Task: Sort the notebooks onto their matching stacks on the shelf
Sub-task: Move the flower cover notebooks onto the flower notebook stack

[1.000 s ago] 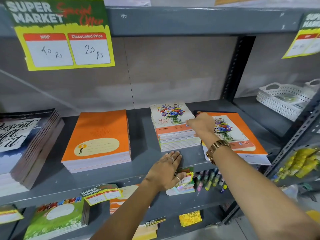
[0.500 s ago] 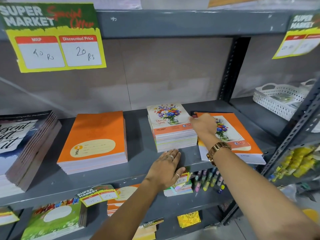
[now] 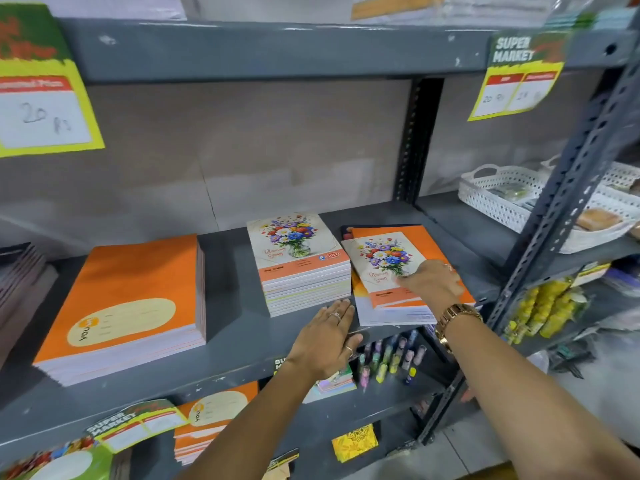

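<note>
On the grey shelf [image 3: 242,344] stands a tall stack of flower-cover notebooks [image 3: 299,261] in the middle and a stack of plain orange notebooks [image 3: 128,306] to its left. At the right lies a mixed pile [image 3: 426,244] with an orange cover showing and a single flower-cover notebook [image 3: 377,261] on top. My right hand [image 3: 431,282] rests on that top notebook's lower right part, fingers bent against the cover. My left hand [image 3: 325,337] lies flat on the shelf's front edge, fingertips touching the foot of the flower stack.
A dark-cover book stack [image 3: 20,275] sits at the far left. White plastic baskets [image 3: 502,199] stand on the right-hand shelf behind a slanted metal post [image 3: 568,188]. Below are markers [image 3: 388,358], more notebooks [image 3: 211,420] and price tags [image 3: 135,424].
My right hand has shifted from the flower stack's right edge onto the loose flower notebook on the right pile. My view has swung to the right. The left hand has stayed put.
</note>
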Motion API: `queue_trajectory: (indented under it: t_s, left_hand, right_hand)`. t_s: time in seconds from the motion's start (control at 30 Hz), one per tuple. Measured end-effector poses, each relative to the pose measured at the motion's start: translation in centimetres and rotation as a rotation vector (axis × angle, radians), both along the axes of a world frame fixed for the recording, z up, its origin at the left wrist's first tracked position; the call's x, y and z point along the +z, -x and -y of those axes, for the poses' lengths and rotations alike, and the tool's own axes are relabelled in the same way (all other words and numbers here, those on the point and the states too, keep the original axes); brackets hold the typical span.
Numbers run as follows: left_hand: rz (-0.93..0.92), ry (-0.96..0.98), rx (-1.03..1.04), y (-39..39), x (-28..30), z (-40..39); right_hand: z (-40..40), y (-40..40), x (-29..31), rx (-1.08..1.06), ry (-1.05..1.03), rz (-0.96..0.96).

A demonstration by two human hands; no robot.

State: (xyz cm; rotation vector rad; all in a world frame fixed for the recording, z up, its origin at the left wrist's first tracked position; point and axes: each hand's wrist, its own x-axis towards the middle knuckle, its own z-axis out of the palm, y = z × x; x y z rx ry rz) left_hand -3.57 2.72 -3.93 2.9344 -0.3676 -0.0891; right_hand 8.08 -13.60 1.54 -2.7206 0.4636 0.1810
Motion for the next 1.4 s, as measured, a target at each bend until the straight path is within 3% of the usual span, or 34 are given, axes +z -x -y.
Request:
queue_trajectory:
  t_s: [0.2, 0.43, 0.73, 0.93, 1.03, 1.23, 1.4]
  left_hand:
    - [0.009, -0.01, 0.003, -0.2, -0.6, 0.0]
    - [0.044, -0.003, 0.048, 0.2, -0.9, -0.2]
    - [0.036, -0.029, 0.076, 1.9, -0.8, -2.9]
    - [0.03, -0.037, 0.109, 3.6, -0.7, -5.0]
    - [0.019, -0.021, 0.119, 4.4, -0.7, -5.6]
    - [0.028, 0.008, 0.135, 6.0, -0.9, -6.6]
    - [0.037, 0.029, 0.148, 6.7, -0.9, -6.8]
  right_hand:
    - [-0.2, -0.4, 0.4, -0.045, 0.033, -0.001]
    - [-2.2, 0.3, 4.0, -0.03, -0.151, 0.324]
    - [-6.0, 3.3, 9.4, 0.061, -0.061, 0.719]
    - [-8.7, 5.1, 12.8, 0.139, -0.115, 0.883]
    - [-10.5, 5.6, 12.8, 0.148, -0.241, 0.81]
    - [-13.2, 4.4, 9.9, 0.055, -0.58, 0.354]
    - [-14.8, 3.6, 7.3, 0.011, -0.641, 0.289]
